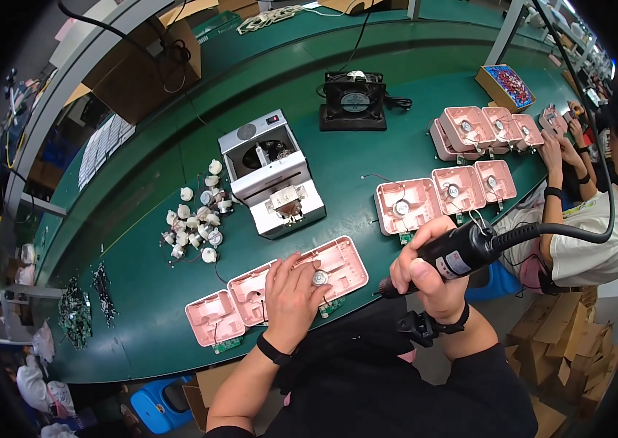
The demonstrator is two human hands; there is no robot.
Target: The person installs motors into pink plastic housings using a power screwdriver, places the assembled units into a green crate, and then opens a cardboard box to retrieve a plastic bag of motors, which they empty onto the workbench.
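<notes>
My right hand (429,281) is wrapped round a black corded electric screwdriver (462,252), its nose pointing left and down, apart from the pink parts. On the bench's near edge lies a row of pink plastic housings (210,317). My left hand (291,296) lies over the row, its thumb and forefinger on either side of a small round silver motor (320,277) seated in the right-hand housing (353,263). The hand hides part of the middle housing (247,292). A green circuit board (331,308) sticks out below the motor.
Loose white-capped motors (196,219) are heaped left of a grey machine (269,171). A black fan (353,102) stands behind. More pink housings (407,208) line the right, near a co-worker (586,233). Circuit boards (75,314) lie far left. The screwdriver's cable (579,230) loops right.
</notes>
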